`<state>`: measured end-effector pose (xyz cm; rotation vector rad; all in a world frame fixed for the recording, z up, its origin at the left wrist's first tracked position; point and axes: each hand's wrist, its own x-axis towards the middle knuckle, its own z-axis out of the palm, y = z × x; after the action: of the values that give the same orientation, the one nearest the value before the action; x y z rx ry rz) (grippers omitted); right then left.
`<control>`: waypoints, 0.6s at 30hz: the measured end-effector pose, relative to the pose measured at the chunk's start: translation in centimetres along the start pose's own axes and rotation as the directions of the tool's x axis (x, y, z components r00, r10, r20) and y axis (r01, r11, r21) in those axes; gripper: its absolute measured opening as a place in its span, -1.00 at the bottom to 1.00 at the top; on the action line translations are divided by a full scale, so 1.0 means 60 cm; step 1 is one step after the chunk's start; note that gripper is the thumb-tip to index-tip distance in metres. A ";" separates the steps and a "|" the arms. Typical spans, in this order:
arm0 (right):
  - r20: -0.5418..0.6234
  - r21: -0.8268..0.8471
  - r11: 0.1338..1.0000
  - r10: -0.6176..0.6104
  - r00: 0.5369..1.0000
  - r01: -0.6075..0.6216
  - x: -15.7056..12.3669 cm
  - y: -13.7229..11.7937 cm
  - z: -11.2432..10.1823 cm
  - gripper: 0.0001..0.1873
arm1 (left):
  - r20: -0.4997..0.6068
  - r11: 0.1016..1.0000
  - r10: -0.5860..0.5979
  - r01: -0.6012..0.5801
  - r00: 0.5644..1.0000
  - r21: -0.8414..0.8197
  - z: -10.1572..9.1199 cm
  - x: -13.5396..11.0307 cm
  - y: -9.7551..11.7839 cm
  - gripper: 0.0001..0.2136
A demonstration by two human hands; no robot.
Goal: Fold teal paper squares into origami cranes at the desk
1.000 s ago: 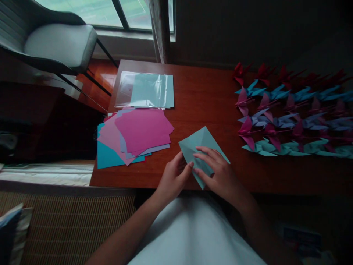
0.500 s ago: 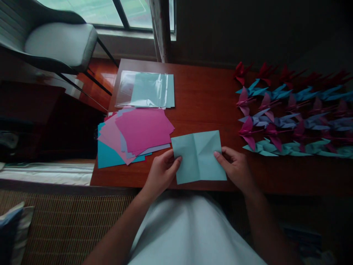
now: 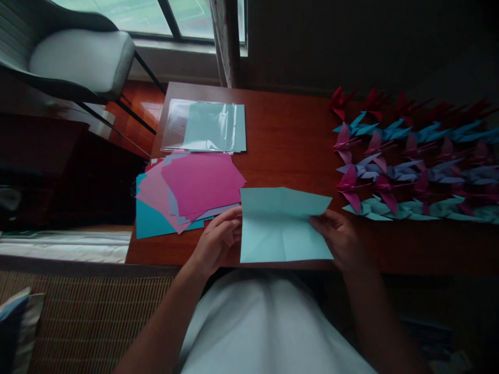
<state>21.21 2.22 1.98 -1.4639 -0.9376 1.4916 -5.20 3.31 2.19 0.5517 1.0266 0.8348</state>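
A light teal paper square (image 3: 283,226) with crease lines is held up off the near edge of the wooden table (image 3: 288,135). My left hand (image 3: 218,241) pinches its left edge, fingers closed on the paper. My right hand (image 3: 341,239) grips its right edge, the thumb behind the sheet. The paper's far part bends up along a horizontal fold.
A stack of pink, lilac and blue paper sheets (image 3: 191,189) lies left of my hands, with a clear plastic packet (image 3: 206,127) of teal paper behind it. Rows of folded paper cranes (image 3: 409,161) in red, blue, purple and teal fill the table's right side. A chair (image 3: 78,57) stands by the window.
The sheet lay flat as a diamond under my fingers, then was turned square and lifted. Both hands moved apart to its side edges and now raise it.
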 end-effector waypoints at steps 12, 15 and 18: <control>0.061 0.203 0.966 0.152 0.986 -0.162 -0.008 -0.021 0.017 -0.77 | 0.282 0.624 0.535 -0.597 0.797 0.504 -0.007 -0.023 -0.006 -0.21; 0.138 0.208 0.957 0.178 0.974 -0.204 -0.013 -0.024 0.012 -0.75 | 0.283 0.648 0.582 -0.644 0.763 0.406 -0.005 -0.015 0.003 -0.56; 0.194 0.173 0.963 0.173 0.966 -0.207 -0.015 -0.022 0.009 -0.75 | 0.266 0.680 0.569 -0.626 0.779 0.382 0.000 -0.012 0.012 -0.81</control>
<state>20.75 1.89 3.58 -1.3261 -0.7464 1.8258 -5.66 3.14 3.10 1.3889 0.9260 1.1232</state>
